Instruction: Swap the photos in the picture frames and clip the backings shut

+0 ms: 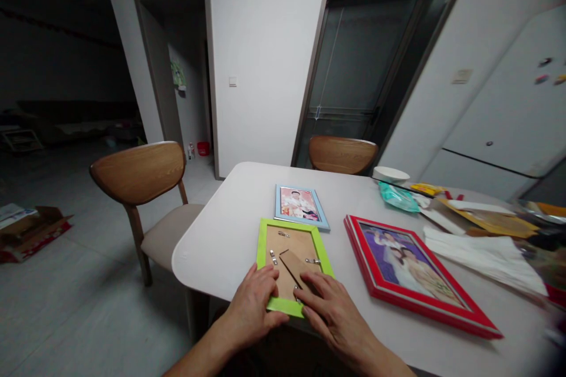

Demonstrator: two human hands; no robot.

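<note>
A lime-green picture frame point(262, 245) lies face down at the table's near edge, its brown backboard point(300, 241) showing. Several small metal clips sit around the backboard, among them a right-hand clip point(313, 261). A stand leg point(294, 265) lies along its middle. My left hand point(256, 300) grips the frame's lower left corner, fingers bent over the side and thumb at the bottom edge. With my right hand point(331, 309) I hold the lower right part. Its fingertips touch the backboard close to the bottom clip, and its thumb is by the bottom edge.
Just beyond lies a light-blue framed photo point(321, 212), face up. Red picture frames point(367, 271) are stacked at right. Farther right are white paper point(486, 262), a yellow envelope point(495, 221), a teal packet point(398, 196) and a white bowl point(391, 174). Wooden chairs point(141, 171) flank the table point(207, 235).
</note>
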